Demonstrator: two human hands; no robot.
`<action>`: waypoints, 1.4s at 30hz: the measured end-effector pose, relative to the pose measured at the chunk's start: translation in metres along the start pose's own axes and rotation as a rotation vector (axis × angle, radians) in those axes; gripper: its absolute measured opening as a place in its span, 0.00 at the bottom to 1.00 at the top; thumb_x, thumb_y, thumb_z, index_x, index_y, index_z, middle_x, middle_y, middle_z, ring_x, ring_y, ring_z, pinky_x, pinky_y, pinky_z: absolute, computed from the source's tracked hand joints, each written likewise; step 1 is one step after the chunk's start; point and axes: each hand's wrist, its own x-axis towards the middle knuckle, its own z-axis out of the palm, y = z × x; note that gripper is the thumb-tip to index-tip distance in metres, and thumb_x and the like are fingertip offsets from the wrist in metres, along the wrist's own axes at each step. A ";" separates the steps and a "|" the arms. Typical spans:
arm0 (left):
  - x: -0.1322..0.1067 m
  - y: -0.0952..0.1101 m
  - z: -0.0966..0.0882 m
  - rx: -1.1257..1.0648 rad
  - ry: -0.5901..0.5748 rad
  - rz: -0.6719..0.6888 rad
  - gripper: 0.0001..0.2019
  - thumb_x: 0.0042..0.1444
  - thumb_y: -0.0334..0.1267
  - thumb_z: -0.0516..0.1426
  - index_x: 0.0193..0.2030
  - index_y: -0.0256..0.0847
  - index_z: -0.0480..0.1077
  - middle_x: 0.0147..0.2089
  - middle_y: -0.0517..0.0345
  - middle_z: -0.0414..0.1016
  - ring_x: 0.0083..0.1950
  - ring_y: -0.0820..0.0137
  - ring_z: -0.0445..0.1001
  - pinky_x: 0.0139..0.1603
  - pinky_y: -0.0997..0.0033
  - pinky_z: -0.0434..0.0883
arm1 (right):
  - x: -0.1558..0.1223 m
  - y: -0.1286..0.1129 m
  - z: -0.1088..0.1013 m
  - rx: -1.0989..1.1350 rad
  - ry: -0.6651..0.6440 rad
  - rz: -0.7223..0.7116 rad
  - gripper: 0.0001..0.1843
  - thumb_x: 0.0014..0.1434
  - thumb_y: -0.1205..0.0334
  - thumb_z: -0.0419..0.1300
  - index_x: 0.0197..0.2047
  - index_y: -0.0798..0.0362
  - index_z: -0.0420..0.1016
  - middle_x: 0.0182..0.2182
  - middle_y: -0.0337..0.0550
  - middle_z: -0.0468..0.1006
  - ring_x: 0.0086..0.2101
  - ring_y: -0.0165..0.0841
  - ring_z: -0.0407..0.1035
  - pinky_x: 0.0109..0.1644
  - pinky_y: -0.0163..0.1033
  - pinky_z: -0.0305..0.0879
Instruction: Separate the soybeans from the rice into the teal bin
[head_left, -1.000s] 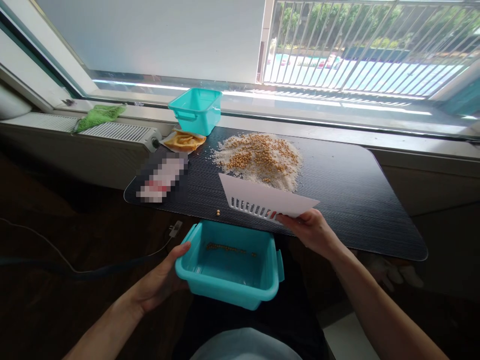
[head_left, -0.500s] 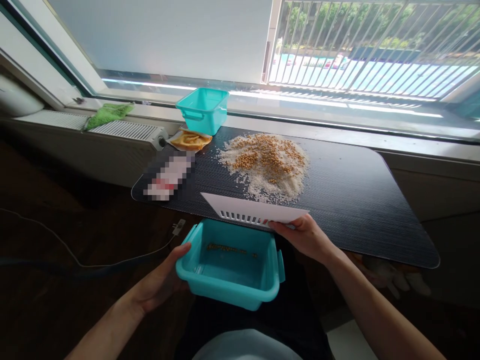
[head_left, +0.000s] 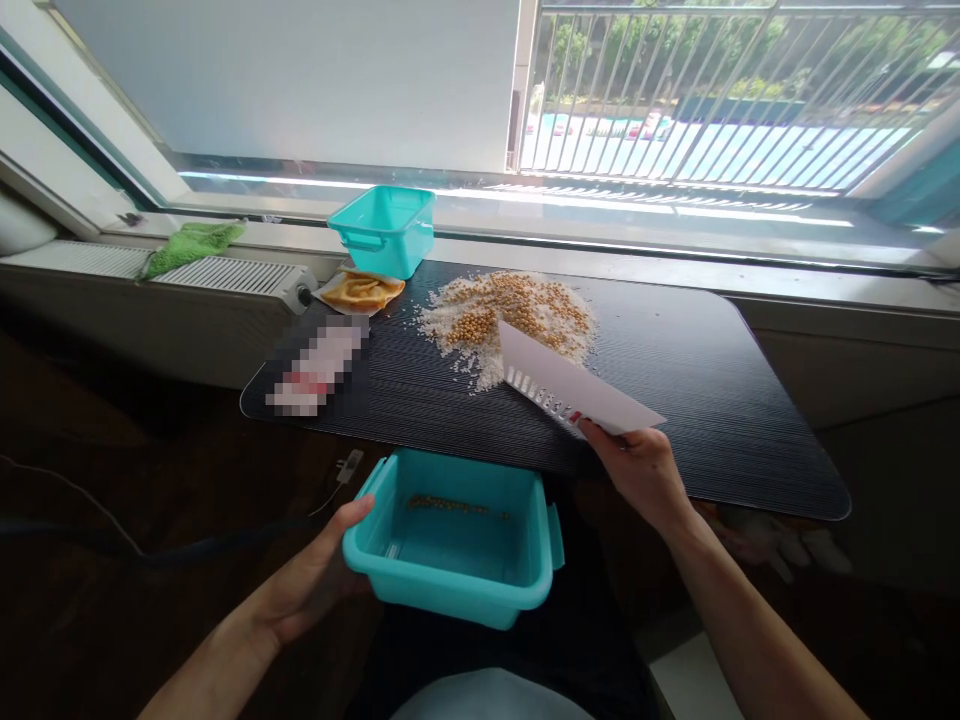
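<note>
A window [head_left: 720,110] with bars outside stretched across the back. In front of it stood a dark table [head_left: 697,370], and to the left ran a white radiator [head_left: 232,268]. On the far middle of the tabletop lay a heap [head_left: 517,310] of white grains mixed with yellow beans. Just below the table's near edge was a turquoise tub [head_left: 450,592], its left rim gripped by the left hand [head_left: 322,570], thumb on top and the other fingers mostly hidden. The right hand [head_left: 641,470] had its fingers closed on the near end of a white slotted card [head_left: 562,375], whose far corner overlapped the heap's front; contact there could not be told. A second container [head_left: 386,240] stood at the back left, behind a yellow-orange packet [head_left: 360,292]. A green cloth [head_left: 195,247] lay on the radiator. Smallest were some loose beans [head_left: 450,506] inside the tub.
</note>
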 end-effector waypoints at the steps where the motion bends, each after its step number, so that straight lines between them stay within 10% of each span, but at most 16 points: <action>1: 0.000 0.000 0.001 -0.001 0.000 -0.002 0.36 0.56 0.59 0.52 0.67 0.41 0.56 0.54 0.45 0.76 0.56 0.51 0.71 0.52 0.54 0.70 | 0.002 0.002 -0.004 -0.006 0.030 0.020 0.12 0.52 0.55 0.64 0.36 0.52 0.83 0.36 0.41 0.84 0.37 0.45 0.78 0.45 0.46 0.73; 18: -0.002 0.003 0.006 0.018 -0.002 -0.007 0.40 0.55 0.58 0.54 0.70 0.42 0.50 0.59 0.44 0.73 0.56 0.50 0.71 0.51 0.54 0.70 | 0.032 0.003 -0.010 -0.083 0.092 0.062 0.15 0.50 0.52 0.64 0.31 0.56 0.83 0.24 0.39 0.82 0.29 0.41 0.76 0.33 0.39 0.71; 42: 0.002 0.002 0.002 0.001 -0.018 -0.027 0.38 0.57 0.59 0.51 0.69 0.41 0.52 0.57 0.43 0.74 0.59 0.49 0.70 0.53 0.52 0.70 | 0.017 0.005 -0.017 0.203 -0.064 0.144 0.16 0.49 0.49 0.66 0.35 0.54 0.83 0.34 0.44 0.83 0.39 0.44 0.77 0.48 0.47 0.71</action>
